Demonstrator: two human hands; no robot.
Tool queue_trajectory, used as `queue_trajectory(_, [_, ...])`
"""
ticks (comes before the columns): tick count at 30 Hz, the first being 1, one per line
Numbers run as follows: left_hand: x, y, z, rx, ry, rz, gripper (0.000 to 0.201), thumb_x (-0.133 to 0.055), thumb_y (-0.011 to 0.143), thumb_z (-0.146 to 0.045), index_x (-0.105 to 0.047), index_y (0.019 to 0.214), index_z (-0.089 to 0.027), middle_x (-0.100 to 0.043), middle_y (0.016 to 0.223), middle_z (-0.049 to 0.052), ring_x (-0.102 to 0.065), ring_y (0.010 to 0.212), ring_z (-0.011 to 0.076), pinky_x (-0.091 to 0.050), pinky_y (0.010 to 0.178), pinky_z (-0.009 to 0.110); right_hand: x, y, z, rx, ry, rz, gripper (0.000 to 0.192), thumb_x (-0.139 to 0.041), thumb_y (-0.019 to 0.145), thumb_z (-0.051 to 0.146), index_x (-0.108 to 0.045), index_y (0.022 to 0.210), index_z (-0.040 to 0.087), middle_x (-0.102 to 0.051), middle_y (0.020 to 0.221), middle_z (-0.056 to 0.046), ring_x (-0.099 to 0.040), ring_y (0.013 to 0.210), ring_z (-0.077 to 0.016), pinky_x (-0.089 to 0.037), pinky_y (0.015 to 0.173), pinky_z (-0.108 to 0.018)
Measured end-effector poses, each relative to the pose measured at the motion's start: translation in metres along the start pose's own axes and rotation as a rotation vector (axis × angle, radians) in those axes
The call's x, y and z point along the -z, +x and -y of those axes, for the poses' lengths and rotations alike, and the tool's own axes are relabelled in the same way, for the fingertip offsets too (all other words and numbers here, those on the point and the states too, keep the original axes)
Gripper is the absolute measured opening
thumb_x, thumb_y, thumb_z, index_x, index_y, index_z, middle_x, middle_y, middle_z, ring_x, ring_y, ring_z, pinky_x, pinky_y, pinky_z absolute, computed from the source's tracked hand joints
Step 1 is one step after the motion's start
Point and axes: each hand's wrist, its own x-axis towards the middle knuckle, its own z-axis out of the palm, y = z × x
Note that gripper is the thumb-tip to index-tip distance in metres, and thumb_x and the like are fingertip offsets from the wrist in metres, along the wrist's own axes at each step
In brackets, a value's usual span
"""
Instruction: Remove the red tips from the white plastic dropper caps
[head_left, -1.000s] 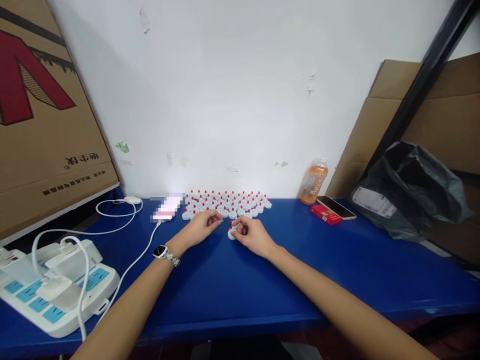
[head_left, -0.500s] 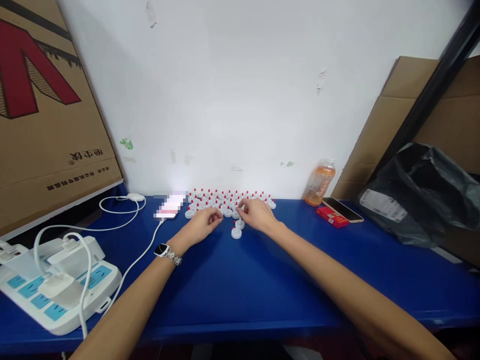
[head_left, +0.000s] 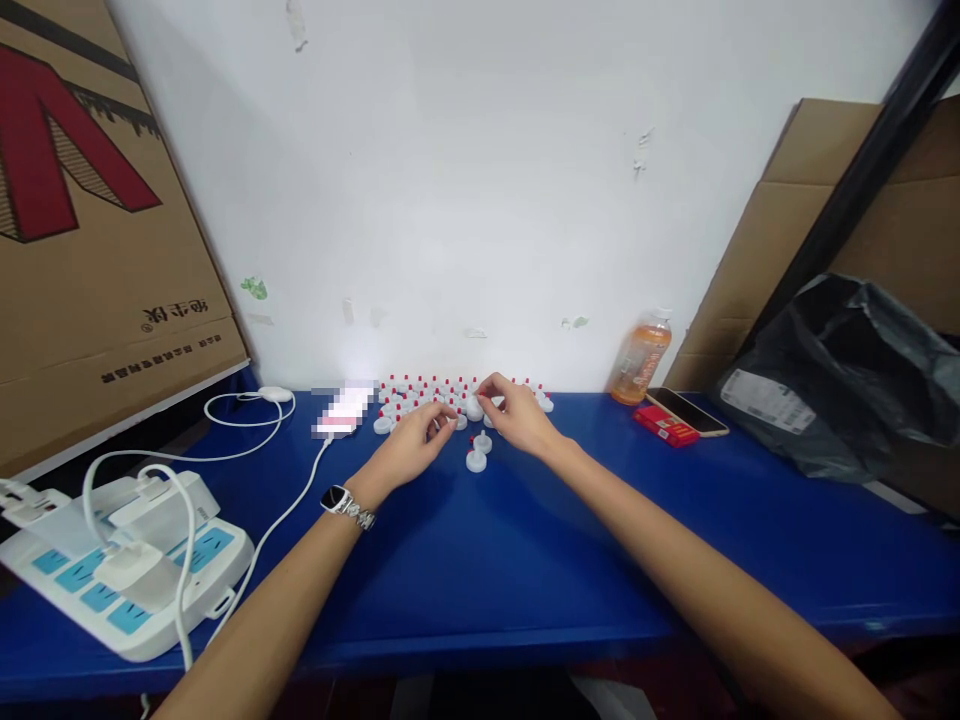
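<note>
Blue table [head_left: 480, 560] mid-frame: right hand [head_left: 517, 420] pinches a light, rigid cap [head_left: 475, 408] by its rim, left hand [head_left: 412, 445] loosely curled, empty.

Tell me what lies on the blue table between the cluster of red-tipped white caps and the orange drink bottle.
Nothing: in the head view, bare blue table runs from the caps to the bottle.

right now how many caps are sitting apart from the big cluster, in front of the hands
2. One white cap lies nearest the viewer on the blue table; a second cap sits just behind it, below the right hand. Others may hide under the hands.
</note>
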Motion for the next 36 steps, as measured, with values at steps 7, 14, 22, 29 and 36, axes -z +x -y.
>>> queue_trajectory(7, [-0.010, -0.001, -0.017, -0.034, -0.065, 0.021, 0.032, -0.039, 0.100, -0.047, -0.053, 0.093, -0.020, -0.061, 0.083, 0.000, -0.057, 0.075, 0.0151, -0.041, 0.068, 0.028, -0.008, -0.031, 0.016, 0.008, 0.402, 0.007, 0.023, -0.053, 0.091, 0.026, -0.064, 0.111, 0.021, -0.069, 0.096, -0.003, -0.064, 0.087, -0.0152, -0.047, 0.071, -0.026])
queue_trajectory(14, [-0.019, -0.006, -0.020, -0.030, 0.041, 0.053, 0.031, -0.033, 0.102, -0.044, -0.045, 0.086, -0.021, -0.057, 0.077, 0.000, -0.055, 0.070, 0.0173, -0.038, 0.065, 0.030, -0.010, -0.041, 0.029, 0.078, 0.232, 0.000, 0.044, -0.056, 0.081, 0.010, -0.057, 0.123, 0.023, -0.067, 0.097, -0.001, -0.059, 0.079, -0.0139, -0.047, 0.075, -0.029])
queue_trajectory(22, [-0.021, -0.003, -0.020, 0.031, -0.014, -0.095, 0.035, -0.025, 0.103, -0.043, -0.046, 0.085, -0.021, -0.052, 0.072, -0.001, -0.051, 0.066, 0.0157, -0.036, 0.063, 0.030, -0.008, -0.042, 0.030, 0.084, 0.198, -0.048, 0.025, -0.063, 0.084, 0.024, -0.065, 0.108, 0.020, -0.067, 0.095, -0.004, -0.060, 0.083, -0.0161, -0.048, 0.074, -0.028])
queue_trajectory(29, [-0.016, -0.003, -0.016, -0.061, -0.052, -0.025, 0.035, -0.029, 0.103, -0.043, -0.049, 0.083, -0.020, -0.056, 0.078, 0.000, -0.053, 0.073, 0.0154, -0.039, 0.069, 0.029, -0.004, -0.038, 0.026, 0.004, 0.331, 0.116, 0.026, -0.055, 0.092, 0.039, -0.067, 0.106, 0.019, -0.067, 0.083, -0.002, -0.058, 0.069, -0.0134, -0.046, 0.066, -0.026])
queue_trajectory(36, [-0.007, 0.005, 0.007, 0.087, -0.180, -0.166, 0.043, -0.029, 0.101, -0.050, -0.045, 0.074, -0.020, -0.046, 0.066, -0.002, -0.044, 0.061, 0.0137, -0.036, 0.059, 0.028, 0.010, -0.032, -0.002, 0.102, 0.164, -0.109, 0.017, -0.057, 0.086, 0.021, -0.068, 0.099, 0.021, -0.067, 0.103, -0.006, -0.061, 0.089, -0.0179, -0.048, 0.081, -0.032])
